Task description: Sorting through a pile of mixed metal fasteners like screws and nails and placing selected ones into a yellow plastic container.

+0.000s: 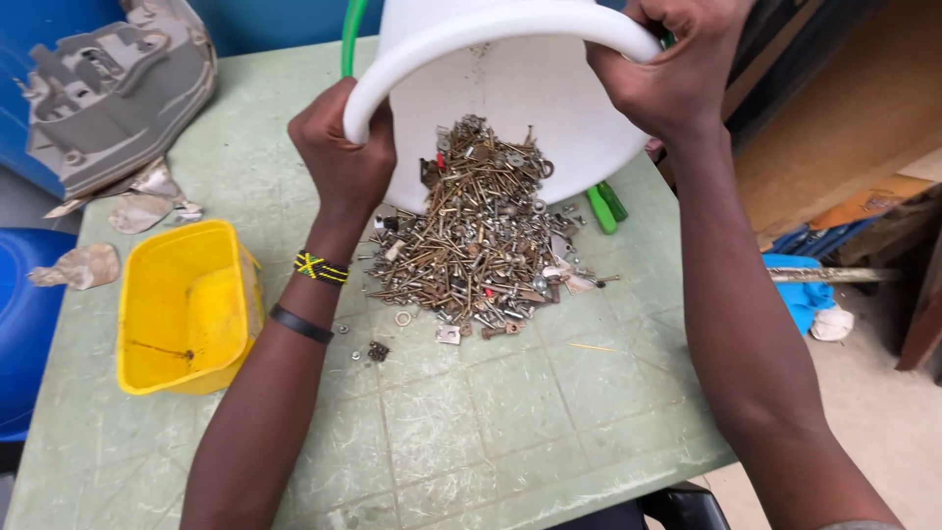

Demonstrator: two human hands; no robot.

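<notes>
Both hands tip a white bucket (520, 88) over a pile of screws (481, 240) on the green worktop (510, 412).

Left hand (343, 157) grips the bucket rim on its left side, fingers curled tight over the rim edge; two bands on that wrist. Right hand (667, 69) clamps the rim on the bucket's right side, fingers wrapped over the rim. Bucket is tilted with its mouth facing the camera, lower lip touching the worktop. Screws, bolts, washers and nuts lie partly inside the bucket mouth and spread out just in front of it; a few loose washers sit apart, nearer the camera than the bucket. Yellow tub (186, 309) stands well left of the bucket, beside the left forearm. Green pens (605, 206) lie just right of the bucket, partly under it. Grey moulded part (118, 93) lies far left of the bucket at the worktop corner.
</notes>
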